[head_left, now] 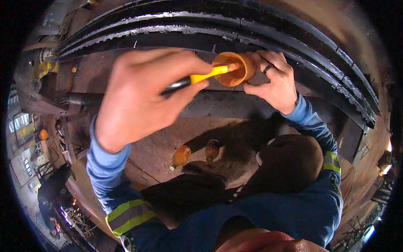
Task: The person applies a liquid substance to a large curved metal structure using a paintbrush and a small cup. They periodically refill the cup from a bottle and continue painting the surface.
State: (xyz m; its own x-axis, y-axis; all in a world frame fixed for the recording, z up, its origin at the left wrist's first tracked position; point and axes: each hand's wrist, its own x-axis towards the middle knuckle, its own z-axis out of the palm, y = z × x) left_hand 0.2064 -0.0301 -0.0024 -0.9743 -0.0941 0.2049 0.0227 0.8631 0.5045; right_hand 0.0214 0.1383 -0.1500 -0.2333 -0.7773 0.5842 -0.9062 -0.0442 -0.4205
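My left hand (145, 94) is closed round the yellow and black handle of a paintbrush (205, 76). The brush's working end reaches into an orange-brown cup (224, 82), and the cup hides its tip. My right hand (273, 80), with a dark ring on one finger, grips that cup from its right side. The cup is tilted so that its round mouth faces me. Both hands are raised in front of long black steel bars (176, 42).
On the ground below stand or lie an orange bottle (181, 156) and a dark brown bottle (212, 150), close to my knees. Several glossy black bars curve across the far side. At the lower left, another person (52, 197) is near sparks and scrap metal.
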